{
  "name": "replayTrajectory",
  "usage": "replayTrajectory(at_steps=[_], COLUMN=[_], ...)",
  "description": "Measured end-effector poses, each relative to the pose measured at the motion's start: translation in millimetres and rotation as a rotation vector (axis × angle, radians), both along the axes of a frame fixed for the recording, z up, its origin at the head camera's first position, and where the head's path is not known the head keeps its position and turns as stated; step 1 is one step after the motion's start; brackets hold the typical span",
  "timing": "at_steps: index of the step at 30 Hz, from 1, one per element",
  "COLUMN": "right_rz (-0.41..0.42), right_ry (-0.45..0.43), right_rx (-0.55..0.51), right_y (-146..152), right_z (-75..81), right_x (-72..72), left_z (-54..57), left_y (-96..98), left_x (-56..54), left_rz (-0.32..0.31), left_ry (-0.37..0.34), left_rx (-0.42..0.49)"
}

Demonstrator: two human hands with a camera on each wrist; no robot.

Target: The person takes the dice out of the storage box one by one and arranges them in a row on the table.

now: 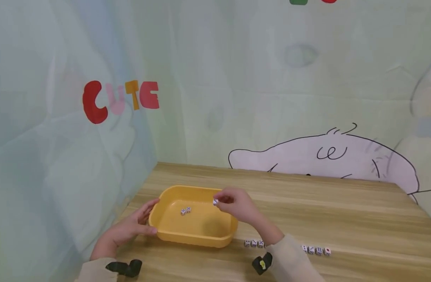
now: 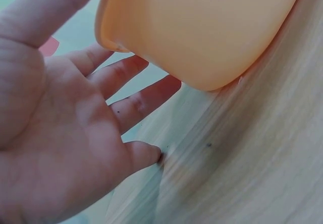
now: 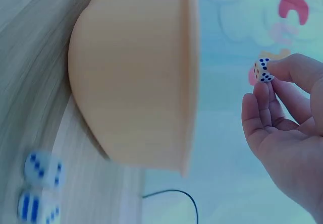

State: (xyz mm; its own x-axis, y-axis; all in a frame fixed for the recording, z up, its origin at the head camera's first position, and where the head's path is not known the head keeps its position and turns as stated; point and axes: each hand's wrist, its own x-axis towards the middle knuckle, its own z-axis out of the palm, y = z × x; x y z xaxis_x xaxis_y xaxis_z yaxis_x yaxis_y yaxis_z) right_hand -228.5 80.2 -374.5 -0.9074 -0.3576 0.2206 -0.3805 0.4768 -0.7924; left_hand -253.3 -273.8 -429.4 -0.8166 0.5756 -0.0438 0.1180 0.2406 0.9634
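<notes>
A yellow plastic basin (image 1: 194,239) stands on the wooden table, two white dice (image 1: 185,210) lying close together on its floor toward the left. At its left end is my left hand (image 1: 132,226), thumb by the near corner and fingers at the far one. In the left wrist view those fingers (image 2: 146,100) are spread and nearly straight, some tips against the basin's outer wall. My right hand (image 1: 238,204) pinches a die (image 3: 263,70) between thumb and fingertips. It holds this die above the basin's right part, higher than the rim in the right wrist view.
Right of the basin, a row of dice (image 1: 254,243) lies on the table (image 1: 328,211), its middle hidden by the right forearm. More dice (image 1: 316,250) show beyond the sleeve. Printed cloth walls (image 1: 215,98) border the table's left and far edges.
</notes>
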Motion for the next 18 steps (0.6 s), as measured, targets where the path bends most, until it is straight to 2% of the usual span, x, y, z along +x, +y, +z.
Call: replayTrajectory(at_steps=[6, 18], right_rz=[-0.016, -0.064], right_ry=[0.046, 0.008], right_rx=[-0.055, -0.095], right_y=[28.6, 117.6], right_z=[4.1, 3.0], right_x=[18.3, 56.5], left_z=[-0.3, -0.5], left_y=[0.4, 0.5], left_x=[1.4, 1.7], left_rz=[-0.010, -0.022], left_ry=[0.002, 0.006], left_rx=[0.023, 0.039])
